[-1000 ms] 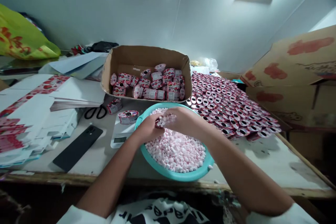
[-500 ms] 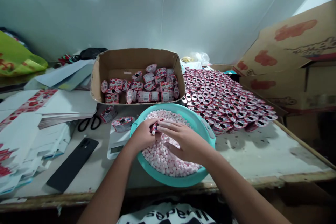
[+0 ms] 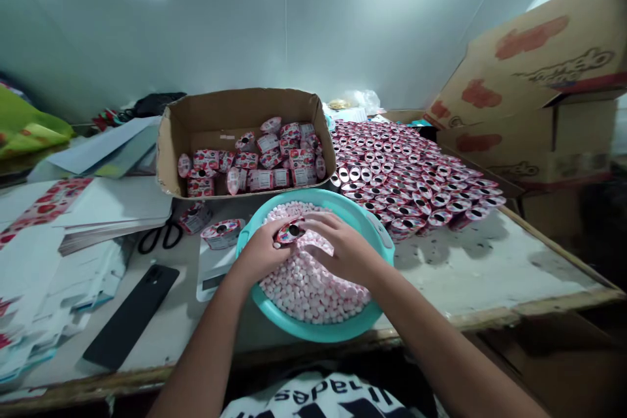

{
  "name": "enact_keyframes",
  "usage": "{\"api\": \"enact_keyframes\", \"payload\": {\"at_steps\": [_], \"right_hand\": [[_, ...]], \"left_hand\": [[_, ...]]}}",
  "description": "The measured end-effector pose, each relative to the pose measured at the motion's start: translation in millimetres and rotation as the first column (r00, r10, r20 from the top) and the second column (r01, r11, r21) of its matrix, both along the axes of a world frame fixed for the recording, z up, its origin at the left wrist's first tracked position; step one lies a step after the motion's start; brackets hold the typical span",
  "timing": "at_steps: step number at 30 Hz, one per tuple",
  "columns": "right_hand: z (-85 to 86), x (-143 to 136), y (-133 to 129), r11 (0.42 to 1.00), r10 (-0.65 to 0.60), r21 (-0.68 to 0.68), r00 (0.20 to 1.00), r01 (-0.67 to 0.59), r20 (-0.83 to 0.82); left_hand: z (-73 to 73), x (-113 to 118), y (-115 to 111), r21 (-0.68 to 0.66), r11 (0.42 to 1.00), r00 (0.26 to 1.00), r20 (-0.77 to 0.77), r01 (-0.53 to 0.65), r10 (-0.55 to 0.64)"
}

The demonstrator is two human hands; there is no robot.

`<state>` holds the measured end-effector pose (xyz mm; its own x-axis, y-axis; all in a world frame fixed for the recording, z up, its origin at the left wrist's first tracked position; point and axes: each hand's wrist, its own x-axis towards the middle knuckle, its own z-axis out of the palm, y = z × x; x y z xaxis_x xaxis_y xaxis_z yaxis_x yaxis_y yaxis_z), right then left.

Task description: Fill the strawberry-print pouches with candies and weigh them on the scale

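My left hand (image 3: pixel 262 249) is closed around a small oval candy box (image 3: pixel 290 231), red and pink with a dark hole in its top. It is held over a turquoise basin (image 3: pixel 321 334) of small pale pink candies (image 3: pixel 313 294). A candy shows at the box's lower left edge. My right hand (image 3: pixel 340 245) has its fingers stretched out and thumb apart, with the fingertips at the box's right end. Whether they press on it or hold a candy, I cannot tell. Another oval box (image 3: pixel 222 234) rests on a white scale (image 3: pixel 208 274) left of the basin.
Behind the basin is a cardboard box (image 3: pixel 210 104) with several filled-looking packs. Many upright oval boxes with holes (image 3: pixel 406 176) crowd the right. At left lie scissors (image 3: pixel 160 238), a dark phone (image 3: pixel 131 317) and flat white cartons (image 3: pixel 112 202). A large carton (image 3: pixel 519 98) stands far right.
The oval box has tipped so its top hole now faces up into view. My right hand stays close beside it. The whole view has shifted slightly.
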<state>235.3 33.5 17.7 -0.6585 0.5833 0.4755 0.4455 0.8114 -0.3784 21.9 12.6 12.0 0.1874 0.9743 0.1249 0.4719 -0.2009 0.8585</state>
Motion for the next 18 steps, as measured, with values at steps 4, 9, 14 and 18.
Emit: {"api": "enact_keyframes", "payload": {"at_steps": [4, 9, 14, 18], "right_hand": [[-5.0, 2, -5, 1.0, 0.006, 0.004, 0.999, -0.006, 0.054], [-3.8, 6, -4, 0.996, -0.093, -0.001, 0.995, 0.093, 0.023], [-4.2, 10, -2, 0.988, -0.153, 0.0, 0.988, 0.153, -0.032], [-6.1, 11, -2, 0.997, -0.059, -0.041, 0.998, 0.058, -0.021]], "left_hand": [[-2.0, 0, 2, 0.002, 1.0, 1.0, 0.005, 0.014, -0.014], [0.2, 3, 1, 0.048, 0.994, 0.995, -0.011, 0.095, -0.095], [0.3, 3, 0, 0.014, 0.998, 0.999, -0.003, 0.054, -0.054], [-3.9, 1, 1, -0.025, 0.999, 0.997, 0.054, -0.044, 0.045]]}}
